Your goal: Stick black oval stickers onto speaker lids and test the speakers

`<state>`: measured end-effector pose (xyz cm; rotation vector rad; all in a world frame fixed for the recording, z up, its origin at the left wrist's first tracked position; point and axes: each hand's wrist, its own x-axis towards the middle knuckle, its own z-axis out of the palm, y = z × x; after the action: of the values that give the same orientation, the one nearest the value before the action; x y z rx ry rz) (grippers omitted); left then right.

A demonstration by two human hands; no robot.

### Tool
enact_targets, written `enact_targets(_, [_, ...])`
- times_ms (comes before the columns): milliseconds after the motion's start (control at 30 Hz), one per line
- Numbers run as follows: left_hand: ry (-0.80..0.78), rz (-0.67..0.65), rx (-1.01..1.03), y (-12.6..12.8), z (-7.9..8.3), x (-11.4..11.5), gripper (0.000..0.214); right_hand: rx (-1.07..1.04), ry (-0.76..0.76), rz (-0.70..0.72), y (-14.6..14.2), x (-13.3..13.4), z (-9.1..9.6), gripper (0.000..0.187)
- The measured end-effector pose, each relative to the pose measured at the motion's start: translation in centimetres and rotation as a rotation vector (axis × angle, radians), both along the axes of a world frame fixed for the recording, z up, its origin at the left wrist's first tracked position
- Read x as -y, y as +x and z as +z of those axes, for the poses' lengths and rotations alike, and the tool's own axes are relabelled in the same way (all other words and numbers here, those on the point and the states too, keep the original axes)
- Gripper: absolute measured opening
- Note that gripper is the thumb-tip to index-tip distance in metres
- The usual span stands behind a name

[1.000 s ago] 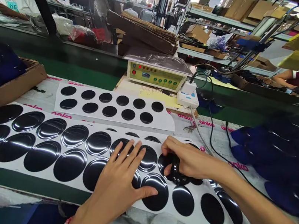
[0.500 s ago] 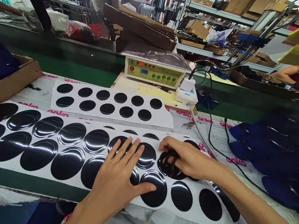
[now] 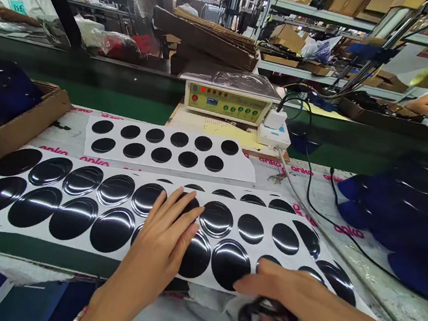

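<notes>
A long white sheet of round black stickers lies across the bench, over another such sheet. My left hand rests flat on it with the fingers stretched out, covering some discs. Low at the right, my right hand is curled around a bunch of thin black rings, blurred by motion, over the bench's front edge. Left of my right hand, a large black disc still has an outer ring around it. Farther up, a smaller black disc stands without one.
A shorter sticker sheet lies behind. Beyond it are a control box and a white power socket with cables. Dark blue glossy pieces are piled at right; more fill a cardboard box at left. Other people sit farther off.
My right hand has pulled away from the sheet, down toward the front edge, carrying the black rings. My left thumb has drawn in beside the fingers. The view has shifted slightly.
</notes>
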<state>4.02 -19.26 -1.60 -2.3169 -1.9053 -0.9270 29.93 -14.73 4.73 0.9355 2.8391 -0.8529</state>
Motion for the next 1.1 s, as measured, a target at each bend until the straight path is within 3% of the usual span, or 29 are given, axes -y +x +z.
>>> enact_targets(100, [0.017,0.041,-0.186,-1.1,-0.7,0.5,0.039,0.07,-0.065,0.083,-4.0,-1.0,-0.1,0.033])
enact_targets(200, [0.027,0.083,-0.237,-1.1,-1.5,0.6,0.041,0.143,0.052,0.143,-6.2,-2.9,-0.7,0.04])
enact_targets(267, [0.038,0.108,-0.219,-0.8,-1.6,0.5,0.039,0.175,0.138,0.192,-6.7,-3.8,-1.1,0.034])
enact_targets(367, [0.042,0.124,-0.192,-0.4,-1.4,0.4,0.038,0.161,0.131,0.215,-6.4,-4.1,-1.2,0.015])
enact_targets(500, [0.029,0.121,-0.201,-0.2,-1.2,0.4,0.039,0.053,0.04,0.131,-5.3,-3.5,-1.4,0.018])
enact_targets(600, [0.039,0.123,-0.214,-0.1,-1.3,0.5,0.04,0.023,0.117,0.132,-5.2,-3.2,-2.0,0.025])
enact_targets(700, [0.034,0.131,-0.203,0.0,-1.3,0.5,0.039,0.078,0.215,0.167,-5.6,-3.3,-2.6,0.016])
enact_targets(833, [0.032,0.132,-0.198,0.0,-1.4,0.6,0.039,0.037,0.132,0.132,-5.3,-3.3,-2.6,0.009])
enact_targets(967, [0.036,0.135,-0.191,0.0,-1.5,0.6,0.039,0.052,0.077,0.099,-4.7,-3.1,-2.0,0.042])
enact_targets(1100, [0.027,0.126,-0.184,0.0,-1.5,0.6,0.039,0.102,0.046,0.102,-5.1,-3.2,-1.4,0.029])
